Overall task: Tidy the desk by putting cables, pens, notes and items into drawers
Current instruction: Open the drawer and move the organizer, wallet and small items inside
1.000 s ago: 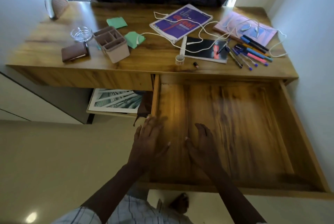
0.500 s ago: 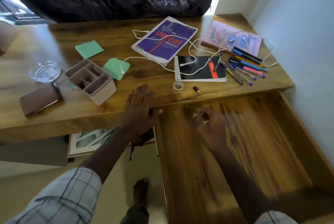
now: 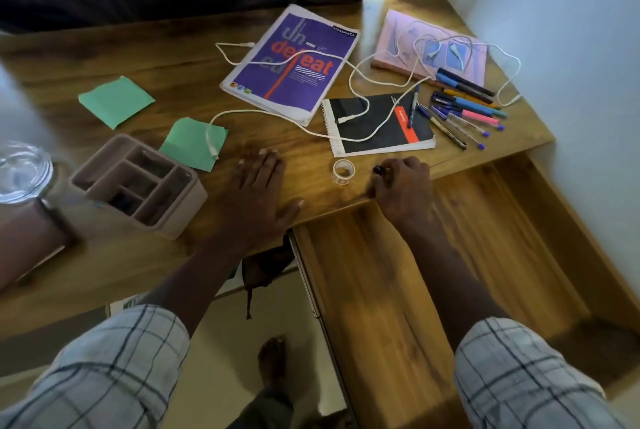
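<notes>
My left hand (image 3: 258, 186) lies flat and spread on the wooden desk (image 3: 145, 58), holding nothing. My right hand (image 3: 401, 186) curls at the desk's front edge, its fingertips closed around a small dark cap-like item (image 3: 378, 169). A roll of clear tape (image 3: 343, 170) stands just left of that hand. Behind it lies a black spiral notepad (image 3: 377, 124) with a white cable (image 3: 353, 82) draped over it. Several pens (image 3: 464, 110) lie at the right. Two green notes (image 3: 116, 101) (image 3: 192, 143) lie at the left. The open drawer (image 3: 467, 255) extends below my right arm.
A purple book (image 3: 291, 61) and a pink book (image 3: 429, 44) lie at the back. A beige compartment organiser (image 3: 138, 183) stands left of my left hand, with a glass dish (image 3: 22, 170) and a brown wallet (image 3: 31, 241) beyond it. A wall bounds the right side.
Both hands rose from the drawer to the desktop. The left hand now rests flat on the desk; the right hand reached the small dark item and curled around it. The view moved closer.
</notes>
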